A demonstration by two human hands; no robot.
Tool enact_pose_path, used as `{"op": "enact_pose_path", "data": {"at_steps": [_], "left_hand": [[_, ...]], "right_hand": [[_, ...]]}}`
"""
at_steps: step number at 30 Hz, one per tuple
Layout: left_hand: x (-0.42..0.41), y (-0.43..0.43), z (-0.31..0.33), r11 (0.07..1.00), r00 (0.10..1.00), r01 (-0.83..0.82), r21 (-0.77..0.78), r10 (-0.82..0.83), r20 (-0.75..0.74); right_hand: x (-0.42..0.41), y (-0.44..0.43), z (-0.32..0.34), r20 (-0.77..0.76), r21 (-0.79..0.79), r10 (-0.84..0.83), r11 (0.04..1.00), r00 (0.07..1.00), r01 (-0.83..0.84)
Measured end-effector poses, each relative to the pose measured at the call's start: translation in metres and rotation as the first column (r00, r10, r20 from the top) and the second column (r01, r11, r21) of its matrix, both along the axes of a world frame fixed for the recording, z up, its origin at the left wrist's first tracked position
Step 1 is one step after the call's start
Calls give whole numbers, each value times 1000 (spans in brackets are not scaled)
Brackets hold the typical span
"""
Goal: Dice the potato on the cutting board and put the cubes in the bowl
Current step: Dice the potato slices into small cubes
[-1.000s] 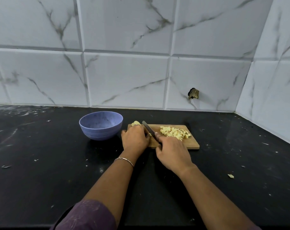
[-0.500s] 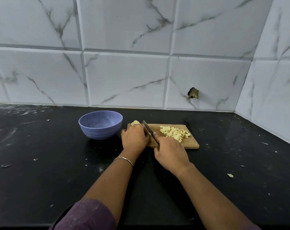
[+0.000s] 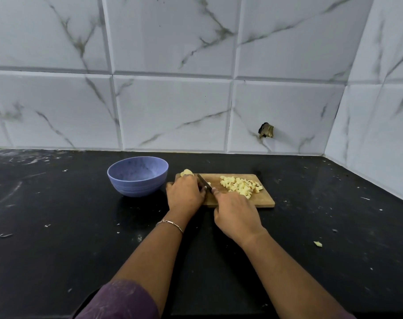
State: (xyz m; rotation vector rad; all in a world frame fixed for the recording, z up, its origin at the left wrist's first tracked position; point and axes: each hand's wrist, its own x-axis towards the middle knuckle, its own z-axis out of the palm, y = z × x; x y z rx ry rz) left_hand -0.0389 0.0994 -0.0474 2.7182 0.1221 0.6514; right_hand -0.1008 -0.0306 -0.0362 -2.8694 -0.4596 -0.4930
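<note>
The right hand [image 3: 236, 215] grips a knife [image 3: 204, 182], its blade now lower into the potato piece [image 3: 187, 172] the left hand [image 3: 185, 195] pins; blue bowl [image 3: 137, 175] empty, dicing unfinished.

No text, label, brand or number can be read anywhere.

White marble-veined wall tiles [image 3: 173, 111] meet in a corner at the right; a chipped hole [image 3: 266, 130] mars one above the speckled black counter [image 3: 57, 226].
</note>
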Motion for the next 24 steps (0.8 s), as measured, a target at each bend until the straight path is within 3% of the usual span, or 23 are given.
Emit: {"op": "enact_pose_path", "data": {"at_steps": [8,14,24], "left_hand": [[1,1,-2,999,1000,8,-31,-8,3],[0,1,-1,1000,1000,3,-17,-3,-3],[-4,-1,2,1000,1000,-11,1,11,3]], "right_hand": [[5,-19,4,-2,48,-137,989,991,137],[1,-11,3,9,191,3,982,1000,-4],[0,-9,2,32,192,53,980,998,-58]]}}
